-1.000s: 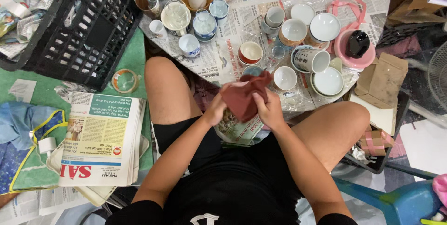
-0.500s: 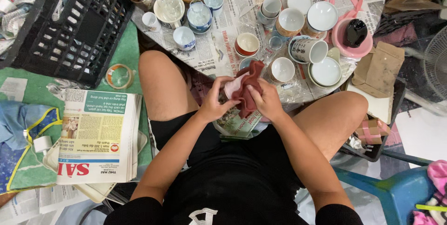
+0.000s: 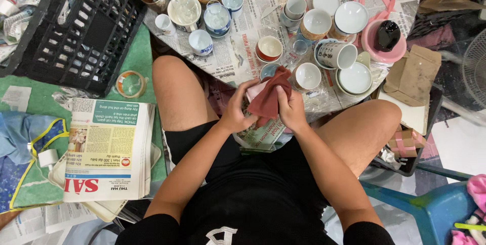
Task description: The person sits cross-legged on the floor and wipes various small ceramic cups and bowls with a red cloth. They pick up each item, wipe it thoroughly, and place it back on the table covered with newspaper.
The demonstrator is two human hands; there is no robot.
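Observation:
A dark red cloth [image 3: 268, 97] is bunched between both hands, just above my lap. My left hand [image 3: 238, 109] grips its left side, where a pale object shows under the fabric; what it is I cannot tell. My right hand [image 3: 291, 109] presses the cloth from the right. Directly beyond the hands, on newspaper under clear plastic, stand several cups and bowls, the nearest being a white cup [image 3: 308, 76] and a red-rimmed cup [image 3: 269, 49].
A black plastic crate [image 3: 76, 27] sits at the upper left. A stack of newspapers [image 3: 109, 148] lies by my left thigh, a tape roll [image 3: 131, 84] above it. A pink bowl holding a black object [image 3: 387, 37] and cardboard boxes [image 3: 412, 75] are at right. A blue stool [image 3: 430, 209] is lower right.
The hands and cloth shifted slightly, the cloth being turned and rubbed around the hidden object. The view moved a little closer to the cups.

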